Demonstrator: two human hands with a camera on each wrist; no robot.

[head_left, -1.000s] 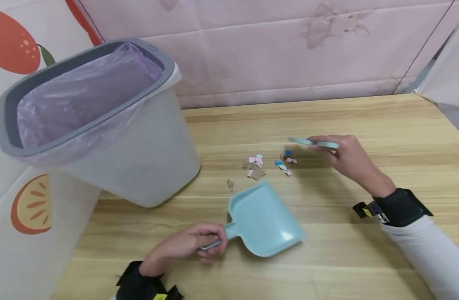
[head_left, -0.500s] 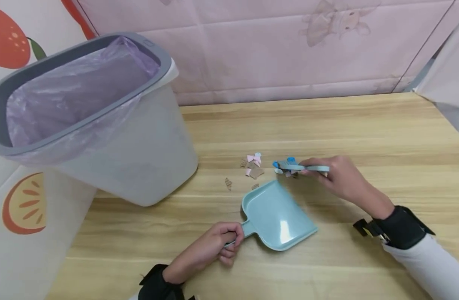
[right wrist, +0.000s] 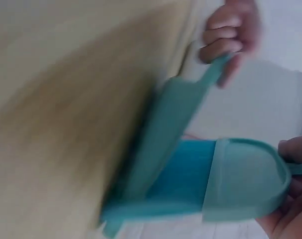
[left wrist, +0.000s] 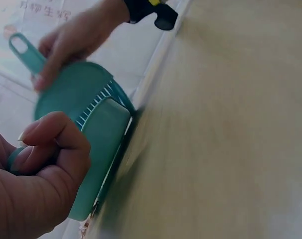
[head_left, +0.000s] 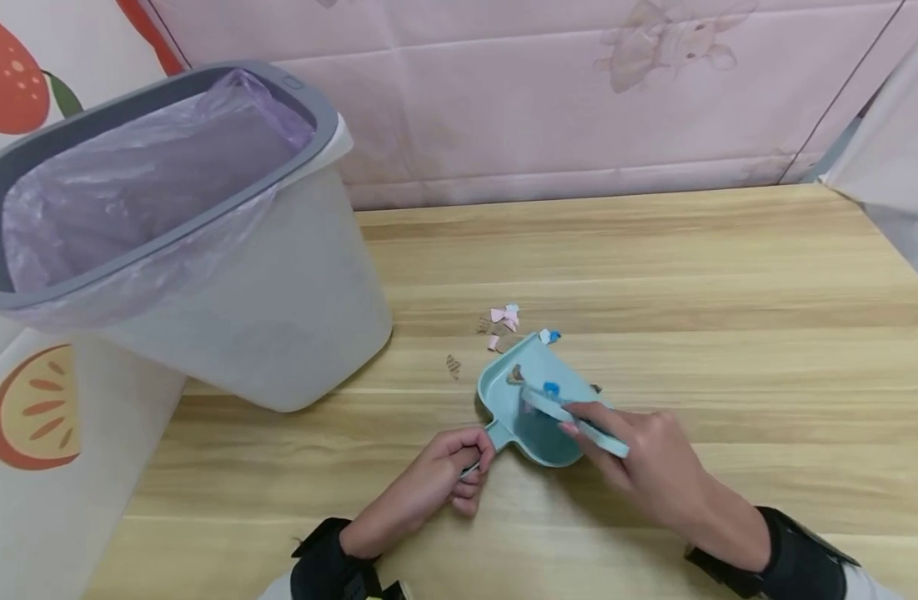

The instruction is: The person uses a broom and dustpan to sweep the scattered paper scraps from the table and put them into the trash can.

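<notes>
Head view showed the left hand (head_left: 439, 479) curled tight round the handle of the teal dustpan (head_left: 529, 400), thumb and fingers wrapped about it; the left wrist view confirmed that grasp (left wrist: 39, 184). The right hand (head_left: 642, 467) gripped the handle of a small teal brush (head_left: 571, 412), its fingers closed about it, the brush head lying over the mouth of the pan. In the right wrist view the brush head (right wrist: 240, 179) stood just against the pan's blade, though motion blur hid the bristles.

The pan rested on the wooden table (head_left: 691, 292), its mouth facing the far side and its front lip beside the scraps. As judged, the sweeping was partly done: a blue scrap (head_left: 551, 388) and a brown piece (head_left: 515, 375) lay inside the pan. Left outside were a cluster of pink scraps (head_left: 504, 318) just beyond the lip, a blue and white bit (head_left: 549, 336) at the pan's far corner, and a lone brown scrap (head_left: 453, 365) to its left. The lined bin (head_left: 203, 233) stood well to the left, with no scraps visible in it.
</notes>
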